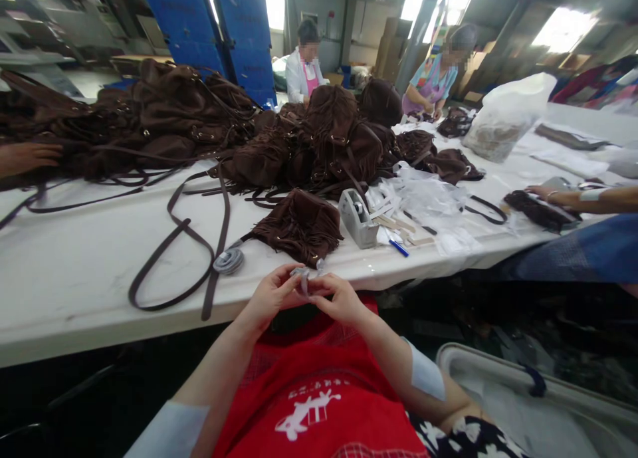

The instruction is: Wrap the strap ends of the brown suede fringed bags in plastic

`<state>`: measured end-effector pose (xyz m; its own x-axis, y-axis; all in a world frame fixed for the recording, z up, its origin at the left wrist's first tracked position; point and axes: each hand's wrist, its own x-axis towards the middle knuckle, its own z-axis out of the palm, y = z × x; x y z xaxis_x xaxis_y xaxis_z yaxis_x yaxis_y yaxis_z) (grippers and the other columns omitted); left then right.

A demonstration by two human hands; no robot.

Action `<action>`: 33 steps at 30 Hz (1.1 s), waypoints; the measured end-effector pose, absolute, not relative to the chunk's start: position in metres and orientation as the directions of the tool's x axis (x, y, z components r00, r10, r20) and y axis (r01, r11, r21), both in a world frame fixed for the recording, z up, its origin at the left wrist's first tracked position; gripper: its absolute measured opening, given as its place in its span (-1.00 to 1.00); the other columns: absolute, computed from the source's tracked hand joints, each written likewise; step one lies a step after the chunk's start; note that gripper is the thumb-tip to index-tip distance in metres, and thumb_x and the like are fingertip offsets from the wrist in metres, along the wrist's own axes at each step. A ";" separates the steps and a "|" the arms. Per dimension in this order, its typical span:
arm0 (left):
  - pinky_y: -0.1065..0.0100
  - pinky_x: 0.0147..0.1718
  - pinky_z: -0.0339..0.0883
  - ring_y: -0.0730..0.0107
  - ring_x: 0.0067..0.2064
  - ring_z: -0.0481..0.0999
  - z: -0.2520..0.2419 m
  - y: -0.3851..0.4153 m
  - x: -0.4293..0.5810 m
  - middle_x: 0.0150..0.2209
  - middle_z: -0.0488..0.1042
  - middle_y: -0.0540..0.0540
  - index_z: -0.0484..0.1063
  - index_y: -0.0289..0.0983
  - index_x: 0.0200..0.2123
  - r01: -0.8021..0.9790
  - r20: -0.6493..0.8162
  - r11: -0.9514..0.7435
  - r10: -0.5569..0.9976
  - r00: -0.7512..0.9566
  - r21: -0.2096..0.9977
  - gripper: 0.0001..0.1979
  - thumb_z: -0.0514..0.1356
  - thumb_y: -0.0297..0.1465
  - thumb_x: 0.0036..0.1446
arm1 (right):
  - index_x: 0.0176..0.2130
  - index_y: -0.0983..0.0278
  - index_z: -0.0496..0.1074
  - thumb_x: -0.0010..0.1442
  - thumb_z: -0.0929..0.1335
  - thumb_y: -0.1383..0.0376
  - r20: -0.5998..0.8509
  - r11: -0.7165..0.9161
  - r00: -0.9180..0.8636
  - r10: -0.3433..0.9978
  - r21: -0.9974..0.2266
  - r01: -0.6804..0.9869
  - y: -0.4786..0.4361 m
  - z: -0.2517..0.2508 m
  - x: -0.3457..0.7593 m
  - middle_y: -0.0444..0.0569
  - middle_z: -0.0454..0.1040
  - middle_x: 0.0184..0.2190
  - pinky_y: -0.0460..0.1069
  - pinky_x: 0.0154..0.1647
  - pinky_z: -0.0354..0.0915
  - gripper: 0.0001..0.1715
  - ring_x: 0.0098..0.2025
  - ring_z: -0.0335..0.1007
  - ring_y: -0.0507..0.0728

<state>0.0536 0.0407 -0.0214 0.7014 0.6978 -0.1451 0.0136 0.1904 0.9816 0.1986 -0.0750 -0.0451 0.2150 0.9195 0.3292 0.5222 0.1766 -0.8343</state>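
Note:
Both my hands meet just off the table's front edge, above my red apron. My left hand [276, 293] pinches one side of a small piece of pale grey, thin material [304, 282]. From the other side my right hand [335, 294] grips the same piece; its exact kind is unclear. Right behind my fingers lies a dark brown fringed bag [299, 227]. A grey coiled roll [228, 261] rests left of it, beside a long brown strap [172, 298] looped on the white table [90, 272].
A tape dispenser [357, 220], a blue pen [399, 248] and crumpled clear plastic [431, 195] sit to the right. Brown bags [169, 112] are heaped behind. A co-worker's hand [30, 159] reaches in at left, another's arm [593, 199] at right. A pale bin [498, 361] stands below.

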 end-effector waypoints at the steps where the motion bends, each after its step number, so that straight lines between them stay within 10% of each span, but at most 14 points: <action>1: 0.35 -0.17 0.38 0.34 -0.23 0.51 -0.023 0.042 0.055 -0.23 0.56 -0.08 0.46 -0.28 -0.12 -0.004 -0.172 0.246 0.692 0.701 0.969 -0.53 0.38 -0.16 -0.07 | -0.06 0.21 0.50 0.04 0.44 0.41 0.339 0.185 0.197 0.920 -0.818 0.545 -0.076 -0.045 0.198 -0.07 0.54 -0.19 -0.01 -0.06 0.32 -0.59 -0.14 0.43 0.10; 10: 0.45 -0.40 0.39 0.45 -0.43 0.48 -0.038 0.049 0.063 -0.45 0.51 -0.03 0.47 -0.32 -0.36 0.075 -0.425 0.559 0.529 0.734 0.826 -0.66 0.42 -0.22 -0.12 | -0.22 0.24 0.46 0.13 0.37 0.42 0.482 0.190 0.131 0.866 -0.560 0.806 -0.077 -0.061 0.199 -0.03 0.52 -0.34 0.05 -0.07 0.32 -0.83 -0.20 0.38 0.16; 22: 0.32 -0.34 0.46 0.35 -0.39 0.53 -0.041 0.047 0.063 -0.39 0.56 -0.10 0.49 -0.35 -0.28 0.101 -0.486 0.639 0.463 0.741 0.762 -0.64 0.37 -0.23 -0.10 | 0.04 0.18 0.41 0.07 0.39 0.41 0.486 0.157 0.033 0.873 -0.344 0.926 -0.074 -0.065 0.204 0.10 0.33 0.04 0.12 0.01 0.29 -0.49 -0.03 0.29 0.24; 29: 0.31 -0.34 0.40 0.33 -0.40 0.49 -0.034 0.038 0.067 -0.47 0.51 -0.07 0.48 -0.35 -0.40 0.156 -0.386 0.411 0.567 0.728 0.898 -0.60 0.31 -0.08 -0.06 | -0.18 0.21 0.49 0.14 0.39 0.36 0.454 0.201 -0.060 0.889 -0.270 0.942 -0.063 -0.062 0.208 0.05 0.42 -0.20 0.05 -0.13 0.29 -0.81 -0.15 0.30 0.20; 33: 0.35 -0.26 0.37 0.32 -0.28 0.50 -0.033 0.029 0.067 -0.34 0.53 -0.05 0.44 -0.28 -0.32 0.072 -0.124 0.101 0.760 0.638 0.992 -0.67 0.31 -0.13 -0.01 | -0.33 0.24 0.49 0.19 0.39 0.23 0.488 0.069 0.162 0.858 -0.422 0.904 -0.060 -0.063 0.212 -0.03 0.41 -0.38 -0.03 -0.28 0.22 -0.88 -0.28 0.32 0.13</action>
